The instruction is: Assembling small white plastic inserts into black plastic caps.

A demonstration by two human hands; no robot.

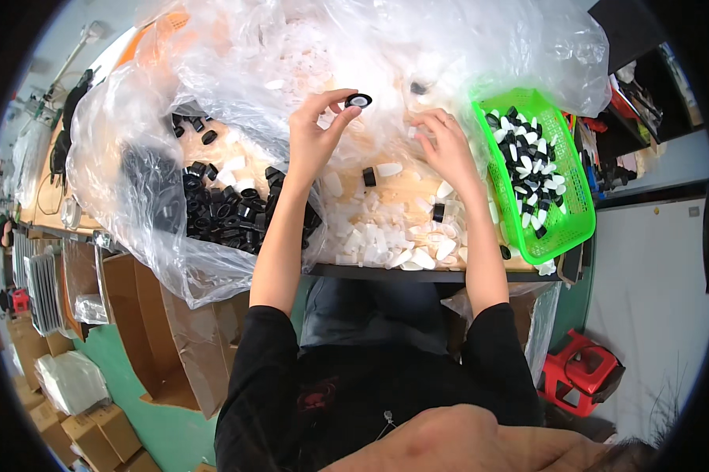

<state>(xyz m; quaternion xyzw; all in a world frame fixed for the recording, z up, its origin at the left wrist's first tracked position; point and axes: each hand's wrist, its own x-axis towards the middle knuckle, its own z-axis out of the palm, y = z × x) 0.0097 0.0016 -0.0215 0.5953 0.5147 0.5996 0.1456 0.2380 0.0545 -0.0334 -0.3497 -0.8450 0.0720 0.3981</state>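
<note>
— What have you got up there, just above the middle of the frame?

— A small black ring cap (358,101), pinched between the thumb and fingertips of my left hand (317,134) — my fingers are clamped on its rim, holding it raised over the table.

— And your other hand?

— My right hand (447,145) is lower, right of centre, fingers curled down among the loose white plastic pieces (386,240) spread on the wooden table (406,193). Whether they have closed on one, I cannot tell; the fingertips are hidden.

— What lies around them?

— A single black cap (369,176) sits between my two forearms, another (439,212) just beside my right wrist. Left of centre a heap of black caps (217,212) rests in a clear plastic bag (134,197). On the right of the frame stands a green basket (576,206) holding mixed black and white parts. More crumpled clear plastic (417,39) billows across the top, and cardboard boxes (95,433) sit at the lower left
</note>
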